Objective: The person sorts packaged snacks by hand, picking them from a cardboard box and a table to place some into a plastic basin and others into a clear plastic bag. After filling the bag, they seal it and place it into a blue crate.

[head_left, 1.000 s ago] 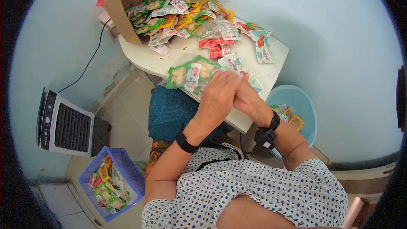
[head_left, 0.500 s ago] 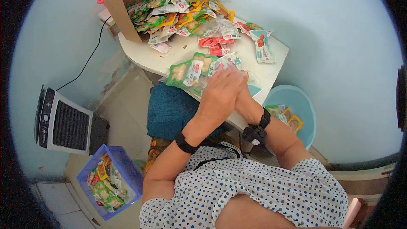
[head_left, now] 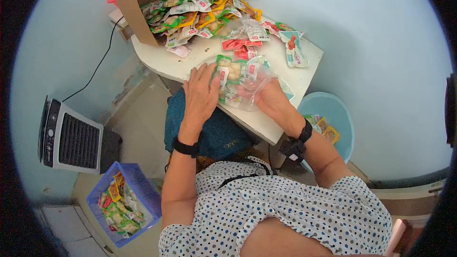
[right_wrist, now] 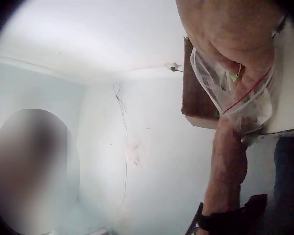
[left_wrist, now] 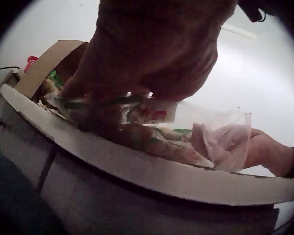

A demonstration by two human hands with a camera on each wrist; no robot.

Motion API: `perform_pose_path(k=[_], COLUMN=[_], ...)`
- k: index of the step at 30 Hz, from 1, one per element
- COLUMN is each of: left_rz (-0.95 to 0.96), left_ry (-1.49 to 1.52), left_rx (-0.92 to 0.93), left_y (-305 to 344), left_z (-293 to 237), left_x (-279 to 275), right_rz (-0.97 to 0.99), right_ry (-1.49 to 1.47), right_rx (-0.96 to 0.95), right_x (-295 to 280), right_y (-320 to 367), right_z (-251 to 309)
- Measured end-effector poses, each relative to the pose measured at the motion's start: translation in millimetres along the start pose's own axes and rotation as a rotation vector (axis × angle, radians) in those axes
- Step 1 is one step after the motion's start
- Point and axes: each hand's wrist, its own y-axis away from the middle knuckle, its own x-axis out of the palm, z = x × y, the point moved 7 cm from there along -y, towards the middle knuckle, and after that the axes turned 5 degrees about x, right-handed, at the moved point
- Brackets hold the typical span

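Note:
A clear zip bag (head_left: 257, 87) lies near the front edge of the white table, with green-edged food packets (head_left: 231, 70) inside it. My left hand (head_left: 202, 93) rests over the bag's left end, fingers stretched forward and covering part of it. At the other end, my right hand (head_left: 277, 101) has its fingers inside the bag's mouth, blurred by the plastic. In the right wrist view the bag's red-lined opening (right_wrist: 247, 92) passes around that hand. The left wrist view shows the right hand (left_wrist: 230, 142) through the film, beside the packets.
Behind the bag, a cardboard box (head_left: 134, 19) on its side spills many packets. A white-and-teal packet (head_left: 293, 47) lies at the table's right. A light blue tub (head_left: 346, 114) and a purple basket (head_left: 150, 192) hold packets on the floor, near an air cooler (head_left: 78, 138).
My left hand has moved left, away from my right hand, onto the bag's left end. The right hand stays at the bag's mouth, and the bag has shifted slightly right.

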Motion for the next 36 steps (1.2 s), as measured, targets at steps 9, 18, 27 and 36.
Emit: perform_pose_path(k=[9,18,27,36], left_rz=[-0.025,-0.080,-0.308,-0.121], left_ry=[0.176,0.114,0.002,0.367], left_rx=[0.123,0.203,0.119,-0.085], left_y=[-1,4,4,8], left_z=[-6,-20,1,20], left_x=[-14,-13,-26,-15], right_rz=[-0.051,-0.058,-0.132,-0.294], right_ry=[-0.192,-0.003,0.388,0.282], right_rx=[-0.081,-0.168,0.064,-0.043], right_x=[-9,-4,-10,-15], right_y=[-17,-1,1,-3], right_z=[-16,-13,-11,-12])
